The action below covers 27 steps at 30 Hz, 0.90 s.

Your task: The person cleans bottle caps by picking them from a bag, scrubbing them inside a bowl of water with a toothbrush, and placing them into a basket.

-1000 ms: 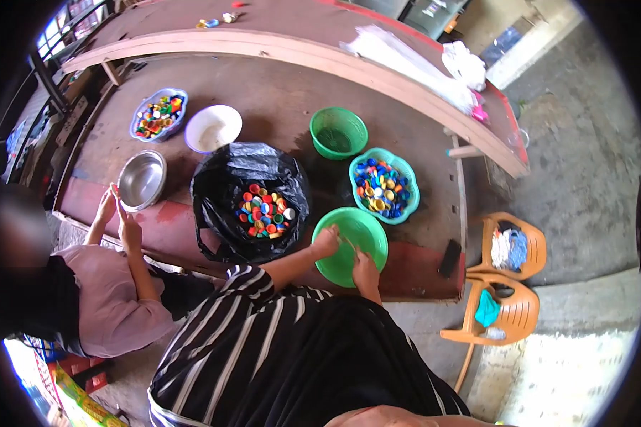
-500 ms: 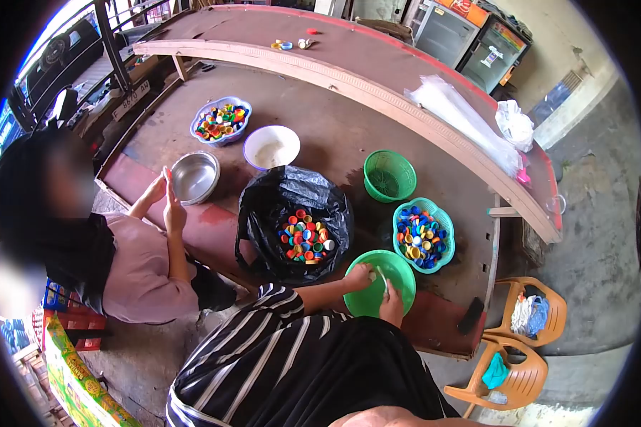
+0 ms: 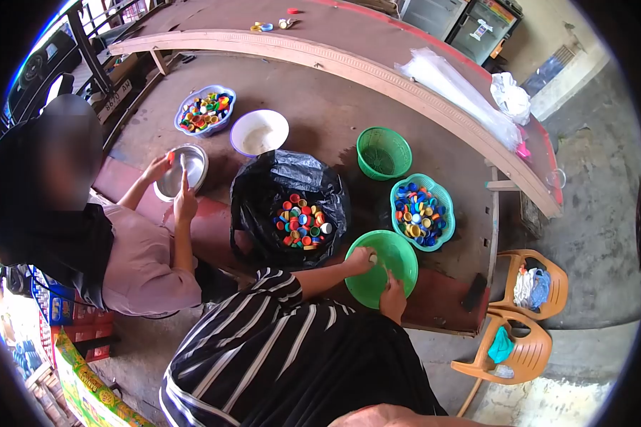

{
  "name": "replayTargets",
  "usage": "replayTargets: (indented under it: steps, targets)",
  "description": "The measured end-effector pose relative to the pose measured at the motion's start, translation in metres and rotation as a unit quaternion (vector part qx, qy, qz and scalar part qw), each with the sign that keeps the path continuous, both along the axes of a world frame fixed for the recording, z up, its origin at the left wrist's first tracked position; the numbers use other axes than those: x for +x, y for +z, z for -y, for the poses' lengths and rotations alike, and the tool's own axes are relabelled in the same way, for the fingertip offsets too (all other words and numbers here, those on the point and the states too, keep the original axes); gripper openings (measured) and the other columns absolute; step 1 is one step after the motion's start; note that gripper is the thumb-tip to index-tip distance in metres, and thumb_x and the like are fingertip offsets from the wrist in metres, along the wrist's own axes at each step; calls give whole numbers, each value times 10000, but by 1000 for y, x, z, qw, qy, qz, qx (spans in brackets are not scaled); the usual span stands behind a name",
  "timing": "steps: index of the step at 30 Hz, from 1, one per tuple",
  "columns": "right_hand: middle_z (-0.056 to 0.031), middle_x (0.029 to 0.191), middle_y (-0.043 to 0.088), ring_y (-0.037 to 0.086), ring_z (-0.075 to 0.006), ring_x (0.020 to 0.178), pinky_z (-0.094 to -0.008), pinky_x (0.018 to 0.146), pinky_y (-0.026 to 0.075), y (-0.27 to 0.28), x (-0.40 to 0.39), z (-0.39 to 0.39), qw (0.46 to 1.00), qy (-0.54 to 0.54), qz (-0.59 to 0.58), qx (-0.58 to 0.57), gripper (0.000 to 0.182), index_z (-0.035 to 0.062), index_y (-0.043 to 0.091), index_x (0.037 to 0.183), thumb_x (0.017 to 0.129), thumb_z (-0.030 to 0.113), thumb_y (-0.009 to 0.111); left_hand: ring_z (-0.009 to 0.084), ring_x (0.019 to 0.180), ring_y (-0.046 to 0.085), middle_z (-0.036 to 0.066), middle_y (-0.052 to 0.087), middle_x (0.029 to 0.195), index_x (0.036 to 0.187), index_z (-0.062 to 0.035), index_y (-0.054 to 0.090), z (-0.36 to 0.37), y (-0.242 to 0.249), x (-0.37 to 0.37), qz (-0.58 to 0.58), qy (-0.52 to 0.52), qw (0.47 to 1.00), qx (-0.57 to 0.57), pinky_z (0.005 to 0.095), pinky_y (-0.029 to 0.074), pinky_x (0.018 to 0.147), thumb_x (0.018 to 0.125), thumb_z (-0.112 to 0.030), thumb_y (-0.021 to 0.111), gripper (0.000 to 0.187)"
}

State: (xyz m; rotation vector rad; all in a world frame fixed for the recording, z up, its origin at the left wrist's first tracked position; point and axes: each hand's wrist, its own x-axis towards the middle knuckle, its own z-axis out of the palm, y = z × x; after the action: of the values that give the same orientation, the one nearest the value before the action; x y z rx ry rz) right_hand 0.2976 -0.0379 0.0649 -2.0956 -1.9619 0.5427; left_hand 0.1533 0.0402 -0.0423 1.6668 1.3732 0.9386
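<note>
My left hand [image 3: 362, 261] is closed over the left side of a green basin [image 3: 393, 245], with a small pale bottle cap [image 3: 372, 258] at its fingertips. My right hand [image 3: 393, 297], also closed, grips a small knife [image 3: 387, 272] at the basin's near right rim, its thin blade pointing up and inward. Behind the basin stands a turquoise basket [image 3: 445, 210] of mostly blue and yellow caps. To the left, a black plastic bag [image 3: 292, 169] lies opened out around a pile of colourful bottle caps [image 3: 303, 222].
On the left a co-worker [image 3: 146, 245] holds a red cap and a knife over a metal bowl [image 3: 199, 171]. Farther back are a blue basket of caps [image 3: 205, 114], a white bowl [image 3: 260, 133] and a green basket [image 3: 384, 153]. Orange chairs [image 3: 523, 349] stand at right.
The view has shifted slightly. My hands stay at the green basin, with the knife turned more upright. The co-worker's hands, together before, are now apart over the metal bowl.
</note>
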Motion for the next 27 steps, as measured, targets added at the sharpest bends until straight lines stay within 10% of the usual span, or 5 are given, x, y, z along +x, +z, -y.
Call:
replayTargets:
  steps: [13, 22, 27]
  targets:
    - [-189, 1182, 566, 571, -400, 1033, -462, 828, 468, -23, 11, -11, 999, 22, -15, -23, 396, 128, 562, 1285, 899, 84, 483, 349, 779, 652, 194, 665, 850, 937, 16, 609, -4, -11, 3, 47, 26, 999, -4, 432, 513, 705, 819, -256, 668, 302]
    - [-171, 1162, 605, 584, -377, 1043, -442, 861, 459, -16, 10, -2, 996, -30, -82, -27, 337, 125, 602, 1223, 892, 106, 538, 300, 740, 655, 163, 664, 819, 977, 29, 605, -1, 18, 7, 246, 8, 926, -286, 407, 500, 670, 853, -281, 664, 339]
    - [-146, 1155, 602, 590, -372, 1015, -453, 828, 475, 8, 11, -17, 998, 24, -51, -19, 325, 140, 615, 1201, 891, 130, 518, 348, 769, 639, 185, 644, 871, 1041, -5, 561, -10, -8, 14, 102, -1, 992, -69, 412, 507, 719, 851, -203, 642, 286]
